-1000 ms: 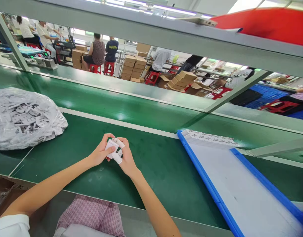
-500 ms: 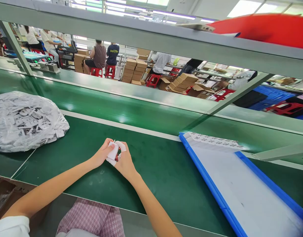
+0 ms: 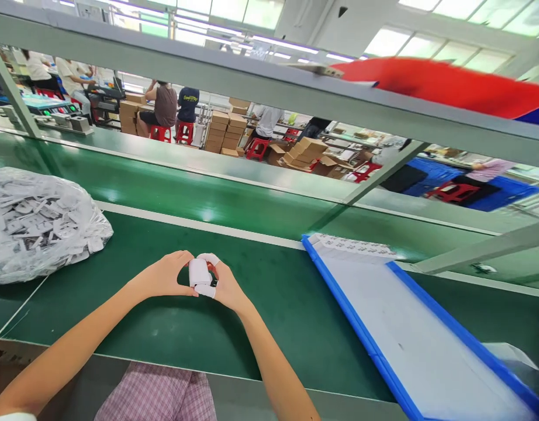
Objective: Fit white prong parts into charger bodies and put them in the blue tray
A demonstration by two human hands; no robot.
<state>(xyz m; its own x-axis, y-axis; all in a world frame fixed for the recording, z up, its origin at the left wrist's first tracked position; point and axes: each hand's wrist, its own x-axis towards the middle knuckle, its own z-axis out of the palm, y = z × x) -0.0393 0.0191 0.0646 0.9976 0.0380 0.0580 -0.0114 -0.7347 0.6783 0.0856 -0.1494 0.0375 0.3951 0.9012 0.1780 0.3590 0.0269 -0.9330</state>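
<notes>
The left hand (image 3: 166,275) curves in a loose arch, its thumb and fingertips meeting at a small white piece (image 3: 199,273), while the palm stays clear of it. The right hand (image 3: 229,287) grips the piece from the other side, with white covers (image 3: 206,290) on its thumb and a finger. Exactly how the hidden fingertips press on it cannot be told. The piece is raised between the two hands above the green surface (image 3: 164,330). Well to the left of the piece lies a clear plastic bag (image 3: 100,225) filled with many white and grey parts (image 3: 37,216). To the right of the piece, well apart from it, a white tray (image 3: 383,327) with blue side edges (image 3: 349,316) slants across the surface; a row of white items (image 3: 352,245) lines its far end. Beyond the piece and higher up, a grey shelf (image 3: 208,67) runs across, with something red (image 3: 427,82) on it, right of the piece. Farthest beyond the piece are stacked cardboard boxes (image 3: 219,131), red stools (image 3: 159,133) and several seated people (image 3: 165,105).
</notes>
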